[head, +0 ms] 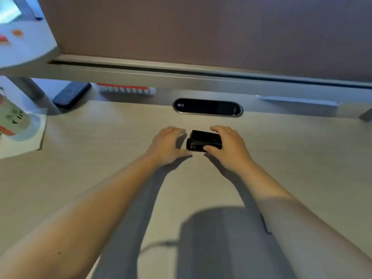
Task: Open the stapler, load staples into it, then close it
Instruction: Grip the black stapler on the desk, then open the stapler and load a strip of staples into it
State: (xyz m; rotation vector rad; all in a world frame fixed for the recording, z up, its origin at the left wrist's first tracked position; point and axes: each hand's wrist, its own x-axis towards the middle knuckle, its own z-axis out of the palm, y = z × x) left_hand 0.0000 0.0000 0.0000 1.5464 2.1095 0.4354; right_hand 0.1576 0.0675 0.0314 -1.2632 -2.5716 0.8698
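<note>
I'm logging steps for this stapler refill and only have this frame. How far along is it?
Nothing looks done yet: the black stapler lies on the desk, apparently still closed, with no staples visible. In hand: the right hand grips its right end, while the left hand rests open just beside it. Opening, loading and closing remain.

One black stapler (204, 140) on the tabletop (100, 158). Two bare hands: left hand (168, 144), right hand (227, 147). One oval cable port (207, 107) set in the tabletop's far edge. One cup (12, 119) at far left, on one sheet of paper (24, 144). One dark pad (70, 94) behind. One red-and-white strip (126, 90), too blurred to tell what it is.
</note>
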